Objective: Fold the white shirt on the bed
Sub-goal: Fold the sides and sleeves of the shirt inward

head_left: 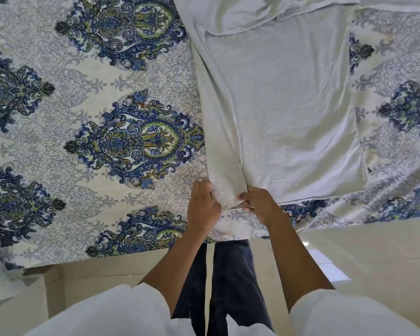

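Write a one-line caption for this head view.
Left hand and right hand pinch the near hem of a folded-over strip of the white shirt on the patterned bedsheet.

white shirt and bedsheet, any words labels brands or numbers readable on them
No readable text anywhere in the head view.
white shirt: plain, no legible print; a tiny dark mark at its right edge is too small to read.
bedsheet: only blue and green floral ornament.

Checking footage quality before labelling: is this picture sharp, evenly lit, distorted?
Head view: soft even light, only faint crease shadows on the shirt; left hand and right hand sharp; wide lens bends the bed edge; bright glare patch on the floor.
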The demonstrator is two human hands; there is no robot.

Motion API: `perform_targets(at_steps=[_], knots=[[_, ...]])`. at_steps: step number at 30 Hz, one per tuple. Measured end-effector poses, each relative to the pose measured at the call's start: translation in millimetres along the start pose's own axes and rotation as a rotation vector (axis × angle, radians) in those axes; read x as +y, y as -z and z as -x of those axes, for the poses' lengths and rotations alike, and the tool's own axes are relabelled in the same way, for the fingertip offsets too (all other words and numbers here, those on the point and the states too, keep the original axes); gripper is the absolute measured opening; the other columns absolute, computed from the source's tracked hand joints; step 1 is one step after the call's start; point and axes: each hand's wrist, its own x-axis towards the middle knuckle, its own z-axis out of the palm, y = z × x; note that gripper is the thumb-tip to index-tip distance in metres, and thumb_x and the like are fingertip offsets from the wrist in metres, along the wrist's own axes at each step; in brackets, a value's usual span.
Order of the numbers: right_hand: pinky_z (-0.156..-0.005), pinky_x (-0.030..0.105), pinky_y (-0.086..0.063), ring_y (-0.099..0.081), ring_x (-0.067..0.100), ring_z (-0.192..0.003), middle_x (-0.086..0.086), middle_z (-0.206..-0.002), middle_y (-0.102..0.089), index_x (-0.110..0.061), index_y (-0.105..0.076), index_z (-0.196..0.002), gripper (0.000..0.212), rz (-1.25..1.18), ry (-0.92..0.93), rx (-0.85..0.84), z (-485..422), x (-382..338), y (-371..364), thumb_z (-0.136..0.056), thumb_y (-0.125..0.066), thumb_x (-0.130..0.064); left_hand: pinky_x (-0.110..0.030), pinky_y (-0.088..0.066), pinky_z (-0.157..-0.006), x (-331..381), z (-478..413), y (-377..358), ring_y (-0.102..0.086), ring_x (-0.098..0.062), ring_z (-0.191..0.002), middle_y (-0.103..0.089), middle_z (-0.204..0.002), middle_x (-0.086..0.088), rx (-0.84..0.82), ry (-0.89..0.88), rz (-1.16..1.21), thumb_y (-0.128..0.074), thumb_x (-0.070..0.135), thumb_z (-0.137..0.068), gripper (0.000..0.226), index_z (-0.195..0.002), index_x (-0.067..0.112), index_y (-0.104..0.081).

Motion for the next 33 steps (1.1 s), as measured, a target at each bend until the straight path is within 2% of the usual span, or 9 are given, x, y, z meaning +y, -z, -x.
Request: perform_targets(at_steps=[5, 8, 13, 16, 21, 23, 26, 29, 33], knots=[[-0.050, 0.022, -0.042, -0.050, 0.019, -0.065, 0.009, -0.079, -0.059, -0.007, -0.059, -0.091, 0.014, -0.366, -0.008, -0.096, -0.4, 18.1, -3.1, -0.085, -0.055, 0.004, -0.038, -0.047, -0.082, -8.7, 19.2, -18.0, -0.048, -0.025, -0.095, -0.049, -0.099, -0.010, 0.004, 0.011, 0.007, -0.075, 0.008, -0.069, 0.045, -0.104, 0.003, -0.049], [-0.056, 0.025, -0.038, -0.048, 0.019, -0.065, 0.010, -0.082, -0.058, -0.008, -0.058, -0.093, 0.012, -0.391, 0.002, -0.121, 0.7, 21.7, -8.4, -0.085, -0.055, 0.000, -0.036, -0.048, -0.085, -4.4, 26.7, -23.3, -0.050, -0.025, -0.100, -0.051, -0.106, -0.013, -0.018, 0.041, 0.048, -0.078, 0.010, -0.070, 0.058, -0.117, -0.001, -0.047], [-0.066, 0.026, -0.042, -0.056, 0.019, -0.072, 0.007, -0.080, -0.065, -0.007, -0.059, -0.091, 0.015, -0.449, 0.049, -0.074, 1.6, 27.6, -17.5, -0.087, -0.047, 0.003, -0.039, -0.046, -0.074, -4.0, 33.0, -22.0, -0.056, -0.029, -0.095, -0.057, -0.099, -0.011, 0.025, 0.150, 0.020, -0.057, 0.010, -0.087, 0.019, -0.103, 0.005, -0.049], [-0.078, 0.027, -0.049, -0.063, 0.019, -0.080, 0.007, -0.088, -0.068, -0.007, -0.059, -0.104, 0.016, -0.457, 0.103, -0.115, -2.7, 31.5, -21.7, -0.088, -0.055, -0.004, -0.041, -0.048, -0.072, -6.7, 35.4, -26.6, -0.057, -0.029, -0.092, -0.059, -0.097, -0.011, 0.080, 0.137, -0.039, -0.057, 0.017, -0.089, 0.019, -0.102, 0.005, -0.051], [-0.059, 0.020, -0.049, -0.063, 0.013, -0.067, 0.005, -0.079, -0.068, -0.005, -0.061, -0.095, 0.011, -0.384, 0.172, -0.100, -7.3, 33.1, -25.4, -0.088, -0.055, 0.000, -0.039, -0.045, -0.063, 5.6, 32.5, -45.3, -0.057, -0.030, -0.089, -0.057, -0.096, -0.011, 0.224, 0.252, 0.032, -0.054, 0.020, -0.090, 0.018, -0.099, 0.005, -0.051], [-0.062, 0.022, -0.046, -0.060, 0.016, -0.070, 0.004, -0.080, -0.067, -0.008, -0.061, -0.091, 0.012, -0.392, 0.189, -0.105, -10.1, 36.1, -21.5, -0.087, -0.054, 0.002, -0.036, -0.041, -0.063, 7.0, 32.2, -50.5, -0.056, -0.030, -0.089, -0.057, -0.096, -0.011, 0.281, 0.298, 0.086, -0.048, 0.019, -0.092, 0.016, -0.098, 0.005, -0.052], [-0.057, 0.024, -0.038, -0.049, 0.018, -0.064, 0.006, -0.078, -0.062, -0.011, -0.061, -0.091, 0.014, -0.316, 0.205, -0.083, -14.2, 39.5, -17.3, -0.087, -0.055, 0.001, -0.039, -0.042, -0.066, 4.3, 32.6, -52.3, -0.055, -0.033, -0.090, -0.058, -0.096, -0.014, 0.323, 0.312, 0.084, -0.048, 0.015, -0.091, 0.015, -0.100, 0.003, -0.052], [-0.048, 0.022, -0.038, -0.053, 0.020, -0.061, 0.012, -0.075, -0.058, -0.005, -0.059, -0.096, 0.012, -0.169, 0.191, -0.044, -15.4, 35.2, -12.5, -0.089, -0.053, 0.001, -0.040, -0.046, -0.064, -0.1, 35.0, -51.5, -0.057, -0.033, -0.085, -0.057, -0.093, -0.014, 0.291, 0.311, 0.013, -0.050, 0.014, -0.090, 0.013, -0.098, 0.004, -0.050], [-0.061, 0.029, -0.043, -0.059, 0.023, -0.073, 0.009, -0.082, -0.062, -0.001, -0.061, -0.095, 0.018, 0.344, 0.336, 0.082, -15.2, 16.4, -6.1, -0.090, -0.057, -0.018, -0.036, -0.047, -0.067, -15.0, 32.4, -50.9, -0.056, -0.029, -0.083, -0.056, -0.096, -0.013, 0.418, -0.070, -0.357, -0.052, 0.006, -0.075, 0.027, -0.102, 0.007, -0.048]])
